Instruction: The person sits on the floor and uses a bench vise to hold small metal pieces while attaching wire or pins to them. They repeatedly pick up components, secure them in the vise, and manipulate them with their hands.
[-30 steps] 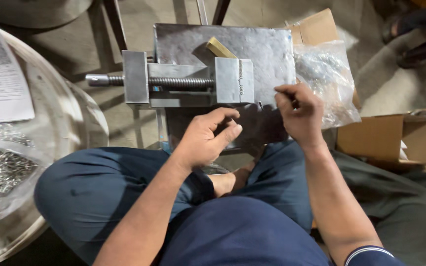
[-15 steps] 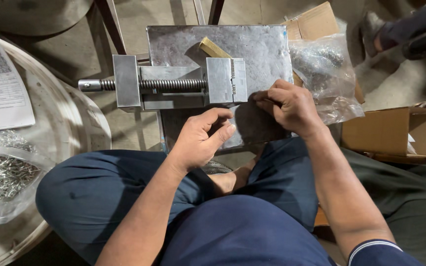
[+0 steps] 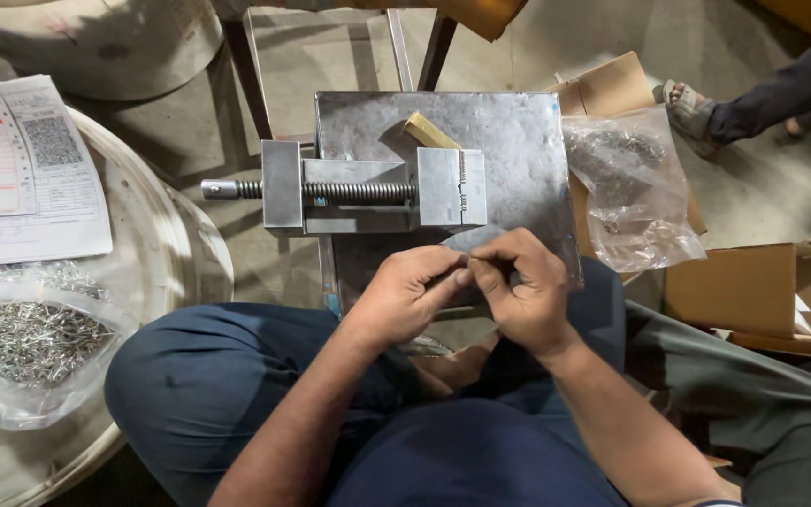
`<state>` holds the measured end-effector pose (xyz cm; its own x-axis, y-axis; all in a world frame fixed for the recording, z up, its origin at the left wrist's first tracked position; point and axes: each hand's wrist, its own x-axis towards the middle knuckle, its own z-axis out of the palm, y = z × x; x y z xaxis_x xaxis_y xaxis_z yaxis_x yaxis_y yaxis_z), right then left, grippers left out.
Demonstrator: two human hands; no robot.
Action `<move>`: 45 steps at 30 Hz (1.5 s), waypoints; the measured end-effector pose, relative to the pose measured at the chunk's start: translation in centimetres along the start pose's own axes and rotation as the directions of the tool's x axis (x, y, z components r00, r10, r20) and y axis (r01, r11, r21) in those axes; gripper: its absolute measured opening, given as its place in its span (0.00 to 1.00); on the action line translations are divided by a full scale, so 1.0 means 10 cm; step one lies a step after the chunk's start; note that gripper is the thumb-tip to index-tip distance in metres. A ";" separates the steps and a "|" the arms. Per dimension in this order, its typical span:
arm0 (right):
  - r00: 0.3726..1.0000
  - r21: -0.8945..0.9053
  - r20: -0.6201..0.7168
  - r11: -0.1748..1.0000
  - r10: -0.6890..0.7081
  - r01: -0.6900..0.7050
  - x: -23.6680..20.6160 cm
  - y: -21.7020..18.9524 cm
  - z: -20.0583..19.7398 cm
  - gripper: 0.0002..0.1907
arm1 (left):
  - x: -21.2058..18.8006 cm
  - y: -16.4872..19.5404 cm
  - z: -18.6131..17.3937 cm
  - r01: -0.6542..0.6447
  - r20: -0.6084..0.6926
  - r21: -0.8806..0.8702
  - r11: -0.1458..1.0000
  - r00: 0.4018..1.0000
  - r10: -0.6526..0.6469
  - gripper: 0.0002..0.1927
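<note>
Both my hands meet fingertip to fingertip just below the vise (image 3: 382,192): left hand (image 3: 405,293) and right hand (image 3: 518,296) pinch a tiny part I can't make out, equally near its jaws.

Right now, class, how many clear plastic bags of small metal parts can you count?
2. One clear plastic bag of silvery pins lies on the round metal drum at left; another clear bag rests on the open cardboard box right of the steel vise. Others may be hidden.
</note>
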<state>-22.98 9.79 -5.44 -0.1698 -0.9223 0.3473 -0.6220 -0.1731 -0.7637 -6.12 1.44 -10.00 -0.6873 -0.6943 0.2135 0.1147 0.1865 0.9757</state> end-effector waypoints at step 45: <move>0.990 -0.099 -0.118 0.991 0.079 -0.091 0.26 0.53 -0.60 0.06 | -0.05 0.13 -0.01 0.232 -0.106 0.016 0.972 0.968 -0.229 0.13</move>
<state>-31.30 8.59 -5.32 -0.3073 -0.8858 0.3477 -0.6769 -0.0534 -0.7341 -5.56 1.97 -8.80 -0.6152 -0.7882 -0.0122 -0.0600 0.0313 0.9977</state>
